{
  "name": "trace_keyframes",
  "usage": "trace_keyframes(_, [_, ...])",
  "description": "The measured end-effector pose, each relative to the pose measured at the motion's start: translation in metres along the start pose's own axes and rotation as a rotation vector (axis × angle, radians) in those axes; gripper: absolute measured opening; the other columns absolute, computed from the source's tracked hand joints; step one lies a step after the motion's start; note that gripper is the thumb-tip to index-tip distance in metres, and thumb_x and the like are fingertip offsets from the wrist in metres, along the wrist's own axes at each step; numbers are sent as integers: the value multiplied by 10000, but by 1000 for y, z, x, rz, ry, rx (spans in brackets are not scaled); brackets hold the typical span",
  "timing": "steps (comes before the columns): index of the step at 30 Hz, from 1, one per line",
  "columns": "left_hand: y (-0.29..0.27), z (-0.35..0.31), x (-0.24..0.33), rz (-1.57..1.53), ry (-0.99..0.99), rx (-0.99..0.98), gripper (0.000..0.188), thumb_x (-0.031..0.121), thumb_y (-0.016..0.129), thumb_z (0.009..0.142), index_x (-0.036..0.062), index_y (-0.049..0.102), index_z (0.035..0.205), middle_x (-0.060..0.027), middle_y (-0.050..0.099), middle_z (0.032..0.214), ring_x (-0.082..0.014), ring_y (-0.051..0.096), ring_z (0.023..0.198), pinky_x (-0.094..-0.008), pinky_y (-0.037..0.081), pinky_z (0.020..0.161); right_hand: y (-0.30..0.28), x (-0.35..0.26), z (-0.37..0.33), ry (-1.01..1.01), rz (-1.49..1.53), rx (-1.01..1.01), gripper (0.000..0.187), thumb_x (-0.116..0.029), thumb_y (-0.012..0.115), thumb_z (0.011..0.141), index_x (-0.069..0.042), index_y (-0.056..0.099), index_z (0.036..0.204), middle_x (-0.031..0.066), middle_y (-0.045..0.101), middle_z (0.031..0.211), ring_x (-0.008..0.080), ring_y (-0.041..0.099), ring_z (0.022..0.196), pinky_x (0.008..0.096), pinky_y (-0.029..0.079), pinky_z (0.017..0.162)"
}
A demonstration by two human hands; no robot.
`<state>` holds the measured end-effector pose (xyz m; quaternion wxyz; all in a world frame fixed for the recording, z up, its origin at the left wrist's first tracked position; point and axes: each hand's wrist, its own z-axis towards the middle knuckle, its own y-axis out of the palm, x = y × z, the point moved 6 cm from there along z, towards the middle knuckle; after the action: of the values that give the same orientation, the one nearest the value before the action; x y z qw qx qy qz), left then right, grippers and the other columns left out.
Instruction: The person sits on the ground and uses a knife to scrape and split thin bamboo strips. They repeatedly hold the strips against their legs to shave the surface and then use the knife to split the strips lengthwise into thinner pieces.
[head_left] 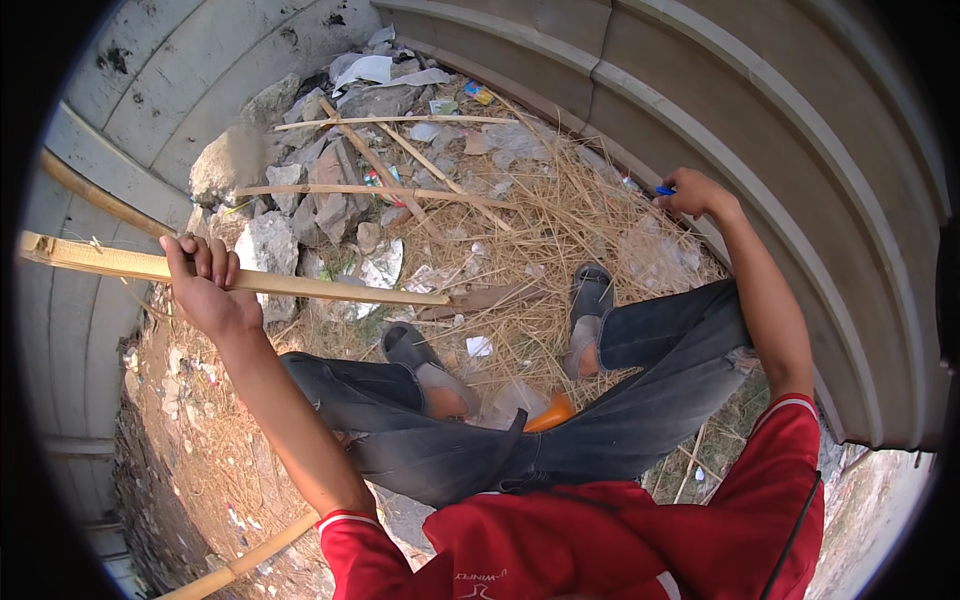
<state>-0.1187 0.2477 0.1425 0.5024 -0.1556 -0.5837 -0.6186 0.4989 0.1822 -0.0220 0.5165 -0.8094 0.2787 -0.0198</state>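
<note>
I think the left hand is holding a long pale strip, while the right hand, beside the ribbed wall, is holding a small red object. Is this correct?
Not entirely: the head view shows that the small object in the right hand, beside the ribbed wall, is blue, not red. The left hand is holding a long pale strip.

Grey rocks, dry straw, white paper, ribbed wall, 1 orange object

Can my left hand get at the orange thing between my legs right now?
Probably not as things stand: your left hand is holding a pale strip, and your left leg lies between that hand and the orange thing.
</note>
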Motion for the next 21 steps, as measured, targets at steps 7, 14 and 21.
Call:
trace_keyframes(7, [27, -9, -44, 197, -24, -49, 344, 319, 503, 1078, 63, 523, 849, 56, 302, 605, -49, 247, 496, -225, 210, 450, 26, -1, 28, 236, -799, -34, 431, -210, 715, 820, 0, 694, 1196, 227, 712, 1146, 363, 687, 1099, 482, 547, 951])
trace_keyframes(14, [31, -27, -116, 292, -44, -170, 366, 336, 513, 1075, 62, 533, 833, 67, 303, 573, -46, 267, 492, -233, 195, 453, 166, -106, 109, -582, -334, -5, 447, -238, 697, 800, 29, 665, 1157, 257, 689, 1121, 414, 649, 1094, 468, 525, 951])
trace_keyframes(21, [14, -30, -143, 318, -35, -131, 430, 366, 488, 1083, 58, 510, 784, 59, 341, 583, -34, 289, 491, -235, 193, 460, 354, -216, 108, -590, -224, -119, 312, -128, 661, 814, -14, 687, 1103, 233, 702, 1092, 392, 677, 1060, 473, 552, 916])
